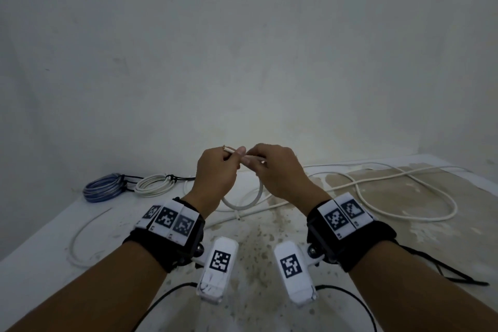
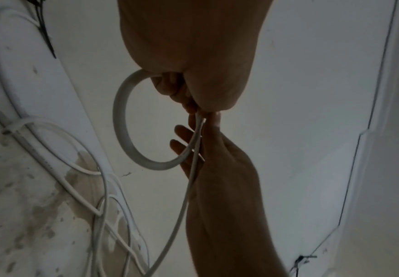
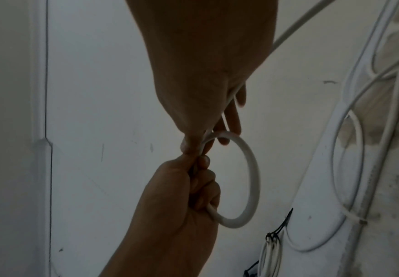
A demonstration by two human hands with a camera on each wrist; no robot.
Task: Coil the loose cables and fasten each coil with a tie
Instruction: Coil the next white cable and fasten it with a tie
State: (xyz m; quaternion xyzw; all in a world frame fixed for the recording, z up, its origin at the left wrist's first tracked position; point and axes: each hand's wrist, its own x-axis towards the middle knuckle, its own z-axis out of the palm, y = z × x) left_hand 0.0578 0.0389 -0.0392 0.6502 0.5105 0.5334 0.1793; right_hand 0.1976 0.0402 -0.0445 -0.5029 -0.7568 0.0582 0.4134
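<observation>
Nearest the head camera, two forearms reach forward at 7 and 5 o'clock, each with a black wrist strap (image 1: 172, 234) carrying square-patterned white markers. Beyond them the left hand (image 1: 215, 175) and the right hand (image 1: 277, 170) meet above the table (image 1: 40, 264), fingertips touching. The left hand's fingers are curled round the white cable (image 1: 244, 203) near its cut end, which pokes out past the thumb toward 10 o'clock. The right hand pinches the same cable between thumb and forefinger just beside the left thumb. Between the two grips the cable hangs as one small round loop below the hands, clear in the left wrist view (image 2: 122, 120) and the right wrist view (image 3: 252, 180). From the right hand the rest of the cable trails off to 3 o'clock and lies in loose curves on the stained tabletop. At 9 o'clock from the hands, by the wall, sit a blue coil (image 1: 103, 188) and a white coil (image 1: 153, 183), each bound with a dark tie. A short white cable piece (image 1: 78, 237) curves along the table at 8 o'clock.
</observation>
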